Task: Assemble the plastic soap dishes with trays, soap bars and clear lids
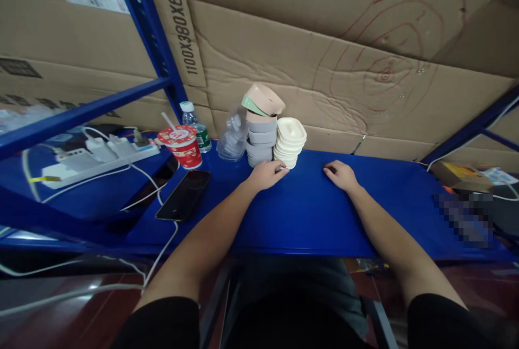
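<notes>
My left hand (266, 175) lies on the blue table at the foot of a stack of cream lids (291, 131). Its thumb and fingers are apart, with the fingertips close to the lowest lid; whether they touch it I cannot tell. Just behind that hand rises a stack of grey bowls (261, 137). A tilted peach bowl (265, 99) and a green bowl (252, 105) sit on top. To the right, my right hand (341, 175) rests on the table, fingers loosely bent and apart, holding nothing. Clear plastic pieces (233, 135) stand left of the bowls.
On the left are a red paper cup (184, 149) with a straw, a water bottle (197, 127), a phone (184, 196) and a white power strip (101, 162) with cables. Cardboard (259, 51) walls the back. Blue shelf posts (156, 30) frame the table (308, 219).
</notes>
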Available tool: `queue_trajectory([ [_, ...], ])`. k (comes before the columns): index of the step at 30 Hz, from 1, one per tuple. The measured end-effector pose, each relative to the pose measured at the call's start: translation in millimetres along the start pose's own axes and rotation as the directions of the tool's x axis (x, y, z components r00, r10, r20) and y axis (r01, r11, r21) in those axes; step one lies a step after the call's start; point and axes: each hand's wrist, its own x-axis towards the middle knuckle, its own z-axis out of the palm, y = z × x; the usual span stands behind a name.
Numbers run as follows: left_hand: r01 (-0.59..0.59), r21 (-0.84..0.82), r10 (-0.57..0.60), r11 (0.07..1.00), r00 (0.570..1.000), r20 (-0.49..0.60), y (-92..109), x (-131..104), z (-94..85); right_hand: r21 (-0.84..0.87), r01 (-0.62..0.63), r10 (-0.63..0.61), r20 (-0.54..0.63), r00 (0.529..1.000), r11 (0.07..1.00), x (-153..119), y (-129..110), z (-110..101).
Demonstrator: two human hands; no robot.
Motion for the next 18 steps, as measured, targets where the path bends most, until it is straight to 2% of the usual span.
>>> queue_trajectory([
  [5,0.022,0.021,-0.022,1.0,0.999,0.024,-14.6,4.0,3.5,0.076,-0.083,0.082,0.011,0.997,0.994,-10.6,16.2,14.2],
  [11,0.038,-0.02,-0.037,0.999,0.999,0.038,-22.9,5.8,7.9,0.114,-0.08,0.067,0.113,0.991,0.99,-12.4,10.3,8.5],
  [18,0.029,-0.018,-0.028,0.999,0.999,0.032,-24.9,5.7,8.7,0.183,-0.076,0.059,0.1,0.993,0.98,-16.1,9.0,4.4],
])
